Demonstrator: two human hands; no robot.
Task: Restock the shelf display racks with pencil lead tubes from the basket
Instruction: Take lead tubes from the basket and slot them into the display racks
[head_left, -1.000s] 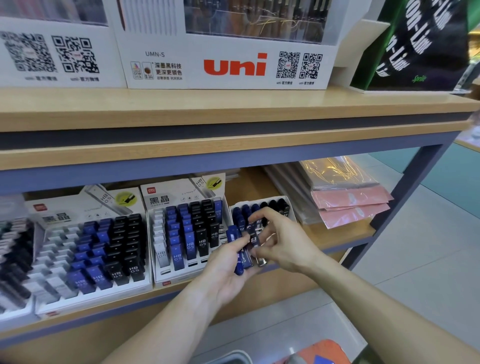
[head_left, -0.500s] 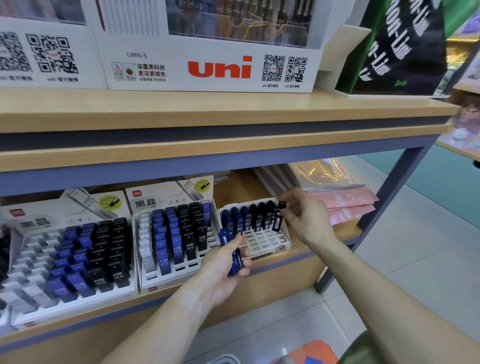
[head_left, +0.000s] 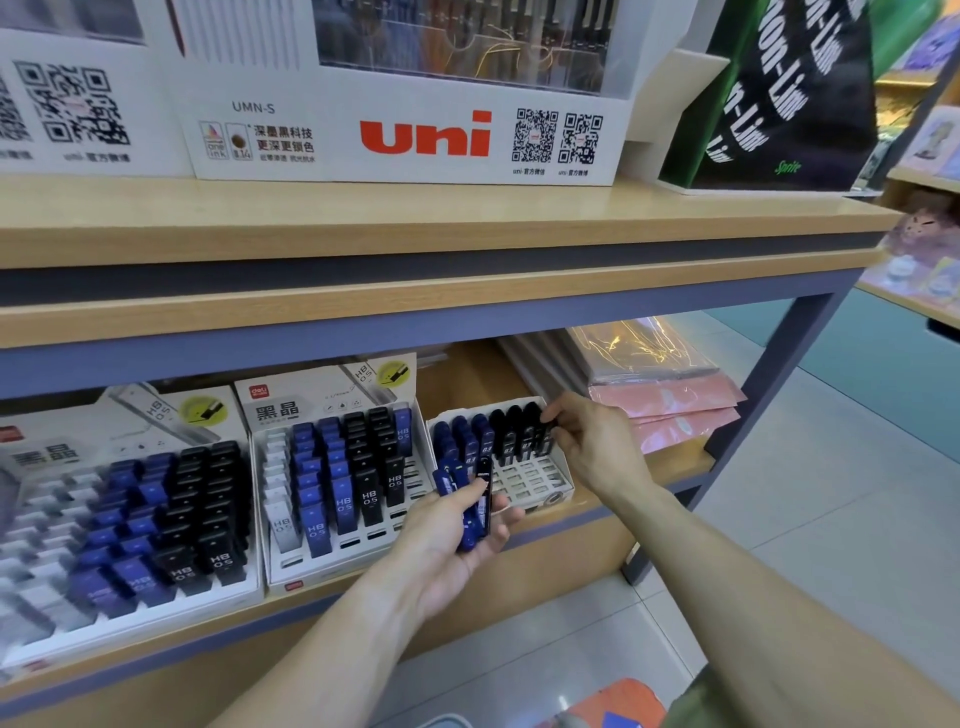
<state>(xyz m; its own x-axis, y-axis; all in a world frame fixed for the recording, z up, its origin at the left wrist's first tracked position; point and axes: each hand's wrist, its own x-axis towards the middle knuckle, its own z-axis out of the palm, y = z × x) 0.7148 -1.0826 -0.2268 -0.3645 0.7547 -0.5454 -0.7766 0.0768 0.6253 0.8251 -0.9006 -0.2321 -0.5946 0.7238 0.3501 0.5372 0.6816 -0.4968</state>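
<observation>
- Two bare hands reach toward a lower wooden shelf (head_left: 613, 514) in a shop.
- The left hand (head_left: 457, 535) lies palm up, with fingers and thumb curled around a small bundle of dark blue plastic pencil lead tubes (head_left: 467, 499). There are about four; the exact count is unclear.
- The right hand (head_left: 587, 441) pinches one black lead tube (head_left: 546, 434) with its fingertips at the back right corner of a small white slotted display rack (head_left: 540, 480).
- That rack holds a back row of three blue and about four black tubes; its front slots show bare.
- Two larger white cardboard display racks (head_left: 332, 467) stand left of it, with blue, black and pale tubes marked HB 0.5.
- Pink plastic-wrapped packets (head_left: 670, 410) lie stacked to the right.
- An orange object (head_left: 618, 704), partly cut off, shows at the bottom edge.
</observation>
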